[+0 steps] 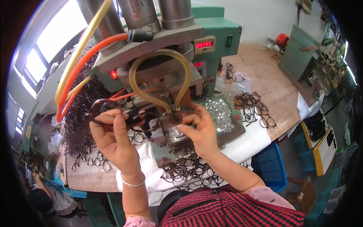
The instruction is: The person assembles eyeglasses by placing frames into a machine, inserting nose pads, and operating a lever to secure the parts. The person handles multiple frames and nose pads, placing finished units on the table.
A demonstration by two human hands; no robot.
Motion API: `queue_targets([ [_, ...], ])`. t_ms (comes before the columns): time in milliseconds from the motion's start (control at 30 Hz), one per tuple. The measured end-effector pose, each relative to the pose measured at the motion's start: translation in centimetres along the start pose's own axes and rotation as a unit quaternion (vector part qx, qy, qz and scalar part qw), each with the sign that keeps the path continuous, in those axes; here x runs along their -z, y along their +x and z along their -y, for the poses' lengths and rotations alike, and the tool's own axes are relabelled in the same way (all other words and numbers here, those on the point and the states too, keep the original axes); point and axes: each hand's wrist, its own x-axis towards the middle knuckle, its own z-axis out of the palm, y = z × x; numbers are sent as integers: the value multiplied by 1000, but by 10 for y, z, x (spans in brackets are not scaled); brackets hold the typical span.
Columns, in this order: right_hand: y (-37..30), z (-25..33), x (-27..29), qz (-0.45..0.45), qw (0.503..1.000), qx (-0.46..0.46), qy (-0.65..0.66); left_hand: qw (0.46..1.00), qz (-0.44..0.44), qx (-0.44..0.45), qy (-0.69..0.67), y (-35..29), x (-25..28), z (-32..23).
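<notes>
A worker's left hand [113, 132] pinches a dark, glossy eyeglass frame [121, 115] between thumb and fingers, holding its rounded rims just beside the metal fixture [166, 125] at the front of a green press machine [177, 64]. The right hand [198, 130] reaches in from the other side, fingertips closed on a small part at the fixture; what it grips is too small to tell. A clear amber tube [159, 72] arcs over the fixture, with smooth orange hoses [87, 64] and a yellow hose [81, 45] curving away to the left. More thin dark frames [189, 172] lie tangled on white cloth [242, 145] below the hands, another heap [81, 125] at left, a smaller cluster [255, 109] on the worn wooden bench [264, 79]. A pile of shiny silver bits [219, 113] sits right of the fixture.
</notes>
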Motion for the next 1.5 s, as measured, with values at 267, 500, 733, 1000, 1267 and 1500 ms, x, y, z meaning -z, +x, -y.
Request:
queue_targets([
  [267,-14,66,20,171,959,-54,-220,996,77,-51,21,-53,5,6],
  [500,0,45,41,30,853,226,-469,975,136,-171,49,-53,3,4],
  [733,7,20,11,73,962,71,-255,992,-34,72,-100,-25,-4,-28],
  [1000,0,14,-1,28,994,-31,-103,996,-14,56,-75,-11,-4,2],
  [1267,2,19,13,67,951,45,-297,997,56,-45,-12,-39,2,-5],
  [1500,8,10,15,74,961,87,-252,998,-4,21,-59,-5,7,13],
])
